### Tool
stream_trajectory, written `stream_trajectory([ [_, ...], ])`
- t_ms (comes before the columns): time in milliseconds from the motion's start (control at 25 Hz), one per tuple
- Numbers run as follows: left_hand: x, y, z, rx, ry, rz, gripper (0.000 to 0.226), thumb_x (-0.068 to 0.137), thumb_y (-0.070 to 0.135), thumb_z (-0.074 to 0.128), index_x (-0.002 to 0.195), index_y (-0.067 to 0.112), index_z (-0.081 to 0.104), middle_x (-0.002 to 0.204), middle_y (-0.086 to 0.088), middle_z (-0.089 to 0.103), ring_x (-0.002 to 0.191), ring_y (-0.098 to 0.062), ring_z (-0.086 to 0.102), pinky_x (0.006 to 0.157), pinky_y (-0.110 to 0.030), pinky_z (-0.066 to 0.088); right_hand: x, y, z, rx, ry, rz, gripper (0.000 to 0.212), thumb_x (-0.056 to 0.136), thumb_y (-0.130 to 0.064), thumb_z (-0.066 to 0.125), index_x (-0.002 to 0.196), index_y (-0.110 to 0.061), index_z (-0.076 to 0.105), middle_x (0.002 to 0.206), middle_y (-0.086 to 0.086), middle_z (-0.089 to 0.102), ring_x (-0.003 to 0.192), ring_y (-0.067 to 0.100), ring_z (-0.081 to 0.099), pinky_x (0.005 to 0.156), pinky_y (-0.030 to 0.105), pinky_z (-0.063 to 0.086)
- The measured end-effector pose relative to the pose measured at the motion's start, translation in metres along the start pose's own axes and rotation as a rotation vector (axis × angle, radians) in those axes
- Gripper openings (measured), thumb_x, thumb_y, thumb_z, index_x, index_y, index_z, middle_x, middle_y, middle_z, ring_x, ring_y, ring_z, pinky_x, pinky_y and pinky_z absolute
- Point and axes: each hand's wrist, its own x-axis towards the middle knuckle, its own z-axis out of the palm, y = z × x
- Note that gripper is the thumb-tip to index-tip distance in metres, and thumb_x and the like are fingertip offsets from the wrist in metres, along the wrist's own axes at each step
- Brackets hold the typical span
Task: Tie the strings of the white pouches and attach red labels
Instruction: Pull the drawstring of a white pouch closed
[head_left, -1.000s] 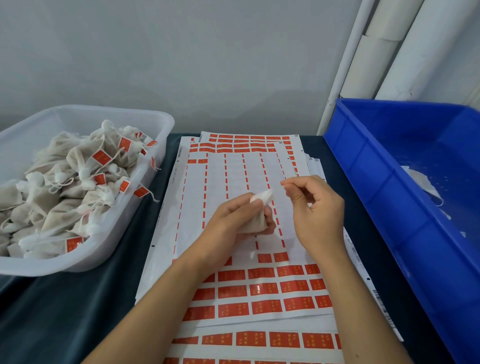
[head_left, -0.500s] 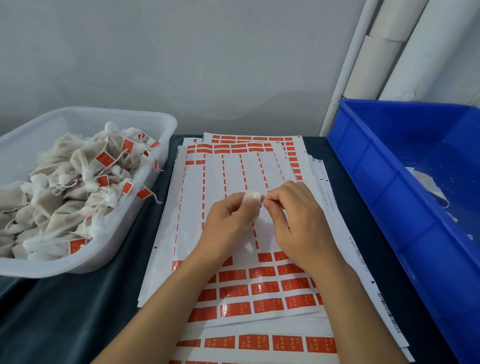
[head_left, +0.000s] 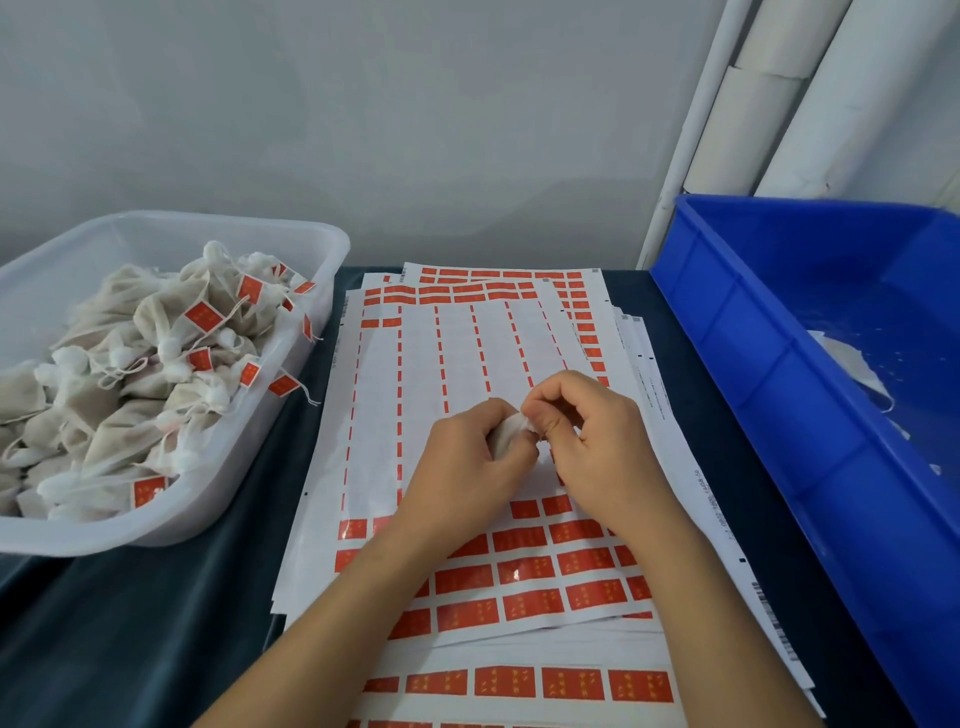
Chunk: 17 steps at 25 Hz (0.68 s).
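A small white pouch (head_left: 506, 435) is gripped in my left hand (head_left: 467, 457), mostly hidden by the fingers. My right hand (head_left: 589, 441) meets it from the right, its thumb and fingers pinching at the pouch's gathered top. Both hands hover over a stack of label sheets (head_left: 467, 353) with rows of red labels (head_left: 519, 571) near the front. The string itself is too small to see.
A translucent white tub (head_left: 291, 374) at the left holds several tied pouches with red labels (head_left: 202, 316). A blue bin (head_left: 769, 395) at the right holds a scrap of white material (head_left: 857, 374). White pipes stand behind it. A dark cloth covers the table.
My right hand moved in from apart to touch the pouch top, then both hands stayed together, working at the top; the view shifted slightly.
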Motion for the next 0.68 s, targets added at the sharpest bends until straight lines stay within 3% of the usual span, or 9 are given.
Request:
stream_trajectory([
  [400, -0.0046, 0.002, 0.0065, 0.1, 0.072, 0.007, 0.003, 0.099, 0.034, 0.064, 0.1, 0.036, 0.061, 0.083, 0.026, 0.06, 0.077, -0.005, 0.063, 0.059, -0.006, 0.043, 0.0002, 0.0049, 0.0008, 0.038, -0.01, 0.068, 0.01, 0.101, -0.031, 0.062, 0.094, -0.039, 0.064, 0.091, -0.026, 0.066, 0.095, -0.006, 0.063, 0.072, 0.007, 0.051],
  [680, -0.0024, 0.002, 0.0021, -0.044, 0.103, 0.101, 0.019, 0.098, 0.031, 0.068, 0.089, 0.045, 0.061, 0.08, 0.029, 0.065, 0.088, 0.003, 0.063, 0.067, -0.005, 0.047, 0.0024, 0.0049, -0.0007, 0.272, 0.0, 0.197, 0.005, 0.098, -0.031, 0.066, 0.096, -0.03, 0.07, 0.084, -0.021, 0.07, 0.075, 0.006, 0.072, 0.061, 0.014, 0.056],
])
